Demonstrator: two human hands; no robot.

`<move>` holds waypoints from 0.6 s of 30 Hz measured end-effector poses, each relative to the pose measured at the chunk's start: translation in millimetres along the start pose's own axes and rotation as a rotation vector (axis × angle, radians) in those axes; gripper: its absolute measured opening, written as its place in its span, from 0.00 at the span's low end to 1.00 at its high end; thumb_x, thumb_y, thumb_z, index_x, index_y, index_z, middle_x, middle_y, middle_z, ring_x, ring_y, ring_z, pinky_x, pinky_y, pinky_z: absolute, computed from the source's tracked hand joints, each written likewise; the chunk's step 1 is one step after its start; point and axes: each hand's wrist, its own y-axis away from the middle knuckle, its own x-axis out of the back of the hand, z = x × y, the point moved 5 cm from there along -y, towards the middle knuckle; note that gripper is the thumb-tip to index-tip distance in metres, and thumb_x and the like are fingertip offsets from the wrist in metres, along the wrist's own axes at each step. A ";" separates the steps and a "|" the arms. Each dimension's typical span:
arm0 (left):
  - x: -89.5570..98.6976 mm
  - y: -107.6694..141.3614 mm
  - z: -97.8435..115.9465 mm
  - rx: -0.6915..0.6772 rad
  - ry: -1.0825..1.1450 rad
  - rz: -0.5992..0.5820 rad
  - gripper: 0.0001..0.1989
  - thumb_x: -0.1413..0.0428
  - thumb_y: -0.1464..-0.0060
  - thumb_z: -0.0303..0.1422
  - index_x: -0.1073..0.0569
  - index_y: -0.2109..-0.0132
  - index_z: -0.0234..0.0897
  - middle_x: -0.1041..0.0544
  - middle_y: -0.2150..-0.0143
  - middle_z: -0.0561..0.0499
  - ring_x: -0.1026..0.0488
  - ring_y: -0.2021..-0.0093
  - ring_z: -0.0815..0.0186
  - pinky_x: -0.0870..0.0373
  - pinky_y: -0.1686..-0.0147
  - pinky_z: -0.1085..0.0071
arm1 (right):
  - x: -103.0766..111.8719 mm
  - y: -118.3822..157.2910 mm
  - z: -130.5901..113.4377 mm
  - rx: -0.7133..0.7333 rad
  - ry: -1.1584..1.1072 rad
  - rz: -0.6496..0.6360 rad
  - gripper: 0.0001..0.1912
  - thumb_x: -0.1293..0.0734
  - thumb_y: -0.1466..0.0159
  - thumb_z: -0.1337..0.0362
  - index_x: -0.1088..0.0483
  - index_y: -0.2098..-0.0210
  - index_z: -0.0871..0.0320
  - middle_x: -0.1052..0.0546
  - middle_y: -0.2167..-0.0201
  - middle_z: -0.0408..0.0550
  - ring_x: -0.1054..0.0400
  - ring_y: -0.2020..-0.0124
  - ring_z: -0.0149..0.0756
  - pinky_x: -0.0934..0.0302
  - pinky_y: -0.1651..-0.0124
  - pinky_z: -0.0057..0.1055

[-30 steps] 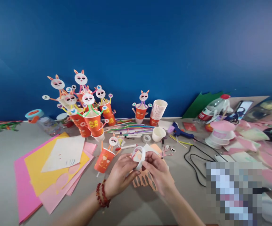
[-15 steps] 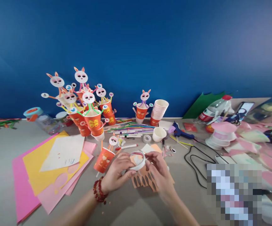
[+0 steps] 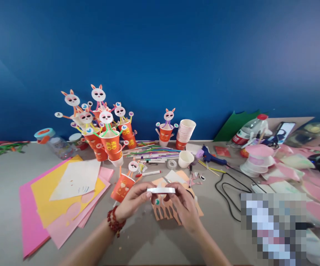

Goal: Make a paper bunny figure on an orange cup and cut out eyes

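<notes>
My left hand point(image 3: 136, 201) and my right hand point(image 3: 186, 203) hold a white ring, a roll of tape by its look point(image 3: 161, 190), between them, seen edge-on. Fingers of each hand wrap round one end of it. Beneath the hands lies orange paper with leaf-shaped cutouts point(image 3: 176, 214). Just left of my left hand, a red paper cup with a rabbit face point(image 3: 123, 187) leans over on the table. A red-capped marker point(image 3: 148, 173) lies behind the ring.
Red cups with rabbit figures point(image 3: 110, 144) stand at the back left, near stacked sheets point(image 3: 32, 218). A stack of white cups point(image 3: 187, 129) stands at the back centre. A blue glue gun point(image 3: 214, 158), its black cable, a bottle point(image 3: 244, 133) and pink-white pieces point(image 3: 284, 168) are on the right.
The white ring has turned from showing its open face to edge-on. Both hands have shifted slightly with it, and the view has moved a little.
</notes>
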 end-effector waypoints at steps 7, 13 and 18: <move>-5.8 -1.3 10.0 -0.103 -0.277 -0.008 0.16 0.47 0.37 0.42 0.23 0.59 0.33 0.23 0.62 0.43 0.27 0.59 0.60 0.30 0.56 0.65 | 3.9 3.3 0.3 0.076 0.331 -0.006 0.14 0.42 0.30 0.60 0.35 0.47 0.54 0.24 0.61 0.50 0.31 0.72 0.35 0.36 0.66 0.31; -15.2 -3.7 19.5 -0.155 -0.341 -0.066 0.18 0.46 0.38 0.45 0.21 0.59 0.34 0.22 0.63 0.43 0.26 0.56 0.56 0.31 0.53 0.63 | 1.6 4.1 7.9 0.077 0.267 0.025 0.12 0.44 0.29 0.59 0.31 0.57 0.54 0.22 0.63 0.48 0.27 0.63 0.39 0.35 0.60 0.30; -14.6 2.5 8.2 -0.047 -0.063 -0.114 0.21 0.50 0.36 0.46 0.23 0.59 0.32 0.26 0.70 0.47 0.27 0.65 0.62 0.30 0.62 0.68 | -5.1 2.1 15.7 0.009 0.062 0.007 0.14 0.45 0.28 0.58 0.30 0.59 0.55 0.23 0.66 0.47 0.27 0.66 0.36 0.34 0.61 0.29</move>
